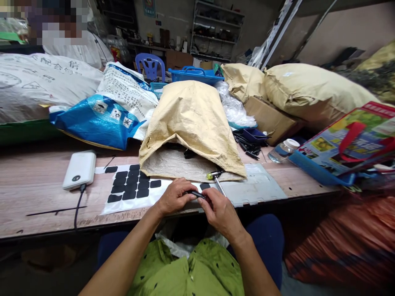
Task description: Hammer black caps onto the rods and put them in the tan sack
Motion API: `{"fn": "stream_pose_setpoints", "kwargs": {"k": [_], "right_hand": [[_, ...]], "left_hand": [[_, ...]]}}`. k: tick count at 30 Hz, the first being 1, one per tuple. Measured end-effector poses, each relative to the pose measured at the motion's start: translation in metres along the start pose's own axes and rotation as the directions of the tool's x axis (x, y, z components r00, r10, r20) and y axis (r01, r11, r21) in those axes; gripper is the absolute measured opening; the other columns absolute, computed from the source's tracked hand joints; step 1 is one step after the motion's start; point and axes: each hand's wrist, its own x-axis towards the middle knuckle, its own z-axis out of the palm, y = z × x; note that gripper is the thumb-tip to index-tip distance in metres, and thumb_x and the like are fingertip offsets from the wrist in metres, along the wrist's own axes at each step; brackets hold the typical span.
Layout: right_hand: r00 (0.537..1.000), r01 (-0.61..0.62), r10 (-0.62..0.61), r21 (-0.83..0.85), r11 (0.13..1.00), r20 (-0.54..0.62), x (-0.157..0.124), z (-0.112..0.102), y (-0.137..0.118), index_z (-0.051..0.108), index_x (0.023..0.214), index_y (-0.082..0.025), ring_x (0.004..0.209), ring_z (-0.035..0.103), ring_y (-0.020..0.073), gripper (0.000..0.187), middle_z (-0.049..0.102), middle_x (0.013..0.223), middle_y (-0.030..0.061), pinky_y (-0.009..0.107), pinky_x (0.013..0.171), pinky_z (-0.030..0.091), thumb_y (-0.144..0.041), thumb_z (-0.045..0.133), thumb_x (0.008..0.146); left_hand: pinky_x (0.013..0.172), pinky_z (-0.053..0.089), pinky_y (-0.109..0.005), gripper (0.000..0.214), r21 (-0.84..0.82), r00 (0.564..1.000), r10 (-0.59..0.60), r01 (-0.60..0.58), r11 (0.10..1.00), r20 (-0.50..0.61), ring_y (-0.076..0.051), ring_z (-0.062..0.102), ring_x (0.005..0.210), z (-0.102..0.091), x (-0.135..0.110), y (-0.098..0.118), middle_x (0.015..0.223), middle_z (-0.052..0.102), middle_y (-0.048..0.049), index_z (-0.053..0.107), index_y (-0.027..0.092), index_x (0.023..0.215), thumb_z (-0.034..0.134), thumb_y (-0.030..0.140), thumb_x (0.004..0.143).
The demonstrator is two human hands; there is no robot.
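Note:
Between my two hands, just above the table's front edge, is a small black rod-like piece [196,194]. My left hand [175,196] pinches its left end, and the fingertips of my right hand [219,209] close on its right end. Right behind them lies a tan woven sack [197,107] with its mouth toward me and something dark inside. A tool with a metal shaft and a yellow-green end [219,185] rests at the sack's lip, close to my right hand. Left of my hands, a white sheet carries several black rounded-square pads [131,181].
A white power bank [80,169] with a cable sits at left. Behind it are a blue-and-white sack [108,107] and a white sack [43,86]. At right stand a jar [283,150], black pieces [247,144] and a colourful bag [354,144]. Another person is at back left.

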Motion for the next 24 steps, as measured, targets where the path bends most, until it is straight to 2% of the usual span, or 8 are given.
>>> {"fn": "stream_pose_setpoints", "kwargs": {"k": [3, 5, 10, 14, 17, 20, 24], "right_hand": [[0.999, 0.032, -0.031, -0.046, 0.998, 0.02, 0.0, 0.002, 0.001, 0.06, 0.112, -0.023, 0.094, 0.061, 0.0219, 0.016, 0.065, 0.102, 0.0072, 0.032, 0.083, 0.047, -0.029, 0.047, 0.105], [0.999, 0.047, -0.048, -0.056, 0.997, -0.022, 0.0, 0.008, 0.0, 0.06, 0.112, -0.022, 0.095, 0.061, 0.0224, 0.018, 0.064, 0.102, 0.0081, 0.033, 0.083, 0.047, -0.028, 0.044, 0.105], [0.978, 0.04, -0.069, -0.145, 0.989, -0.197, 0.002, 0.029, -0.006, 0.059, 0.096, -0.02, 0.085, 0.057, 0.0234, 0.021, 0.061, 0.087, 0.0079, 0.033, 0.074, 0.043, -0.024, 0.04, 0.103], [0.967, 0.035, -0.077, -0.17, 0.985, -0.244, 0.006, 0.038, -0.01, 0.054, 0.085, -0.021, 0.078, 0.054, 0.0226, 0.024, 0.058, 0.081, 0.0066, 0.033, 0.069, 0.039, -0.025, 0.039, 0.103], [0.975, 0.037, -0.064, -0.129, 0.991, -0.211, 0.007, 0.035, -0.009, 0.054, 0.087, -0.021, 0.078, 0.055, 0.0215, 0.023, 0.059, 0.082, 0.0061, 0.032, 0.07, 0.039, -0.026, 0.039, 0.104], [0.992, 0.007, -0.016, -0.07, 0.997, -0.127, 0.004, 0.027, -0.006, 0.057, 0.094, -0.02, 0.082, 0.058, 0.0204, 0.021, 0.062, 0.088, 0.0063, 0.031, 0.073, 0.042, -0.028, 0.04, 0.105], [0.998, 0.008, -0.01, -0.028, 1.0, -0.056, 0.0, 0.016, -0.004, 0.061, 0.107, -0.02, 0.089, 0.06, 0.0211, 0.016, 0.065, 0.094, 0.0068, 0.03, 0.078, 0.045, -0.033, 0.053, 0.101]], "left_hand": [[0.084, 0.036, -0.036, 0.019, 0.121, 0.999, 0.045, -0.046, 0.992, 0.015, -0.022, 0.056, 0.091, 0.003, 0.0, 0.0, 0.094, 0.07, -0.0051, 0.069, 0.02, 0.105, 0.056, 0.031, 0.098], [0.087, 0.035, -0.037, 0.017, 0.156, 0.999, 0.05, -0.051, 0.986, 0.013, -0.022, 0.055, 0.094, 0.004, -0.001, 0.001, 0.096, 0.07, -0.0048, 0.067, 0.02, 0.105, 0.054, 0.027, 0.098], [0.092, 0.033, -0.041, 0.016, 0.201, 0.997, 0.067, -0.056, 0.978, -0.046, -0.023, 0.053, 0.097, 0.005, -0.004, 0.001, 0.093, 0.069, -0.0036, 0.067, 0.02, 0.1, 0.054, 0.016, 0.092], [0.091, 0.032, -0.042, 0.017, 0.21, 0.992, 0.067, -0.044, 0.977, -0.105, -0.023, 0.053, 0.095, 0.003, -0.005, 0.002, 0.088, 0.069, -0.0039, 0.067, 0.019, 0.095, 0.052, 0.014, 0.089], [0.092, 0.031, -0.043, 0.017, 0.207, 0.993, 0.045, -0.023, 0.978, -0.106, -0.023, 0.052, 0.096, 0.003, -0.004, 0.002, 0.088, 0.07, -0.004, 0.068, 0.019, 0.094, 0.052, 0.015, 0.089], [0.093, 0.031, -0.043, 0.016, 0.199, 0.998, 0.024, -0.01, 0.98, -0.065, -0.024, 0.053, 0.099, 0.003, -0.003, 0.001, 0.09, 0.071, -0.0037, 0.069, 0.02, 0.096, 0.054, 0.018, 0.09], [0.095, 0.03, -0.044, 0.016, 0.179, 0.999, 0.006, 0.0, 0.984, -0.034, -0.024, 0.054, 0.102, 0.003, -0.003, 0.001, 0.094, 0.072, -0.0035, 0.07, 0.021, 0.099, 0.056, 0.02, 0.092]]}}
